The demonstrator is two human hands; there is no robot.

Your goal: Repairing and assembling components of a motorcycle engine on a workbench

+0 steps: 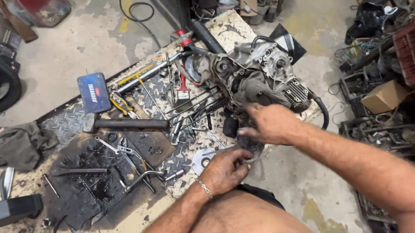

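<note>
1. Concrete flooring [94, 42], stained and patched with yellow paint, surrounds a low workbench [66, 124] topped with diamond-pattern metal plate, greasy and black with oil near the person.
2. At the far right end of the bench sits a dirty small engine [257, 76], its finned cylinder pointing right and a black hose curling off that side.
3. The right hand [269, 123] reaches across to the near lower side of the engine, fingers bent and pressed against a dark part [246, 142] there; how firmly it grips cannot be told.
4. The left hand [227, 170], a chain bracelet on its wrist, sits just below the right, fingers curled about the lower end of the same dark part; whether it truly clasps it is hidden by the knuckles.
5. A round metal disc [203, 159] lies on the bench just left of the left hand.
6. Left of the engine lies a heavy hammer [125, 123], head to the left, and beyond it a blue flat tin [93, 92].
7. Loose spanners, pliers and long bolts are scattered between the hammer and the engine.
8. A grey rag [22, 145] is crumpled at the bench's left edge, and a tyre [0, 82] stands on the floor beyond.
9. Red crates [414, 49] and a cardboard box [385, 97] crowd the right side.
</note>
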